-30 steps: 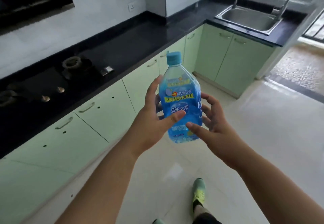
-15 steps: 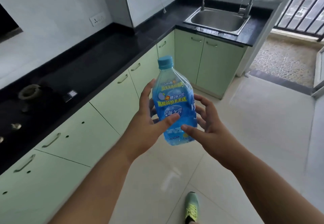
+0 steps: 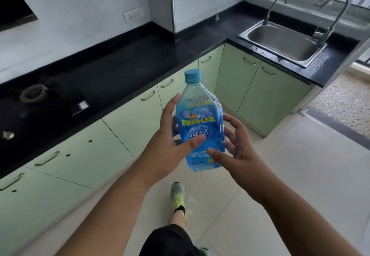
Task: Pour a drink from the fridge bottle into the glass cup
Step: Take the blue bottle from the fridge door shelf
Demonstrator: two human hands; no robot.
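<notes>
A blue plastic drink bottle (image 3: 200,119) with a light-blue cap and a blue label is held upright in front of me, above the floor. My left hand (image 3: 166,147) grips its left side, thumb across the front of the label and fingers behind. My right hand (image 3: 238,151) cups the lower right side, thumb tip on the bottom of the label, with the curled fingers close by the bottle's right edge. The cap is on. No glass cup is in view.
A black L-shaped countertop (image 3: 124,67) over pale green cabinets (image 3: 128,127) runs along the left and back. A gas hob (image 3: 34,95) sits at the left and a steel sink (image 3: 280,43) with taps at the back right. The tiled floor (image 3: 300,175) lies ahead, and my foot (image 3: 178,195) shows below.
The view has moved forward along the counter toward the sink corner. The bottle stays between both hands, and my right fingers have come closer to it.
</notes>
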